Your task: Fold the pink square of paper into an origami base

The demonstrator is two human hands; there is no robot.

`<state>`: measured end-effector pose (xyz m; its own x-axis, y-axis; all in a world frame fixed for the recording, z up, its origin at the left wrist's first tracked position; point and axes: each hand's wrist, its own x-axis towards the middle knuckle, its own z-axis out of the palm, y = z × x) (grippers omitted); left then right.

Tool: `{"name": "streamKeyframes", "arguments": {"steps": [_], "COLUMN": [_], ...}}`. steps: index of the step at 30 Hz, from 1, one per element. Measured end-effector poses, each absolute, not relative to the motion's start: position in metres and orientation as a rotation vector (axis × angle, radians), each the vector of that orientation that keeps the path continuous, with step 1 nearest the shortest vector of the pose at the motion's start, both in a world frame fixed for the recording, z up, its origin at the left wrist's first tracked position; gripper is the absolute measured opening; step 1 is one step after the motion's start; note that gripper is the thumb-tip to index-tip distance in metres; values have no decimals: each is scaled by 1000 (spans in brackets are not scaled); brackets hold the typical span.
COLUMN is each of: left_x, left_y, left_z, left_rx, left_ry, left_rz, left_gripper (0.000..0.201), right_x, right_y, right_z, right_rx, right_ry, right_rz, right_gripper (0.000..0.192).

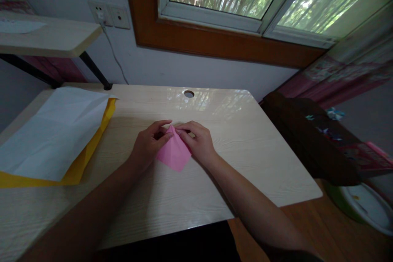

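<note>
A small piece of pink folded paper is held near the middle of the pale wooden desk. Its top narrows to a point, and crease lines run down towards a pointed lower edge. My left hand pinches its upper left side, thumb on the front, with the index finger reaching past the tip. At the upper right side, my right hand grips the paper between thumb and fingers. The fingertips of both hands nearly meet at the top and hide part of the folds there.
White sheets lie over a yellow sheet on the desk's left. A raised shelf stands behind them. A cable hole is near the back edge. To the right are dark furniture and a round bin on the floor.
</note>
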<state>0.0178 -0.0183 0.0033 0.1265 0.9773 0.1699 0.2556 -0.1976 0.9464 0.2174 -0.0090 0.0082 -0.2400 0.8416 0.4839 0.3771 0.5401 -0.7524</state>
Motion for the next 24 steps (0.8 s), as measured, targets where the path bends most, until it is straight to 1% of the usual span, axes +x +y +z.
{"name": "streamKeyframes", "arguments": {"steps": [5,10,12,15,17,20,24], "left_x": [19,17,15,13,12,11,11], "left_y": [-17,-13,-11,-8,-6,-7,-10], "left_z": [3,1,0,-2,-4,-5,-1], "left_rx": [1480,1350,1297,1233,1215,1255,1311], "left_ry": [1163,1143,1130,1098,1082,1105,1194], "left_rz": [1153,1214,1220,1188,1112,953,919], "left_gripper": [46,51,52,53,49,40,39], "right_x": [215,214,215,216,217,217,216], "right_y": [-9,-7,-6,-4,-4,-5,-6], "right_z": [6,-2,-4,-6,-6,-6,-4], "right_rx": [-1039,-1043,-1023,-1001,-1002,-1013,-1015], "right_ry": [-1773,-1585,-1549,-1537,-1559,-1598,-1605], "right_rz": [675,987,1070,1102,1098,1085,1093], "right_gripper": [11,29,33,31,31,34,38]}}
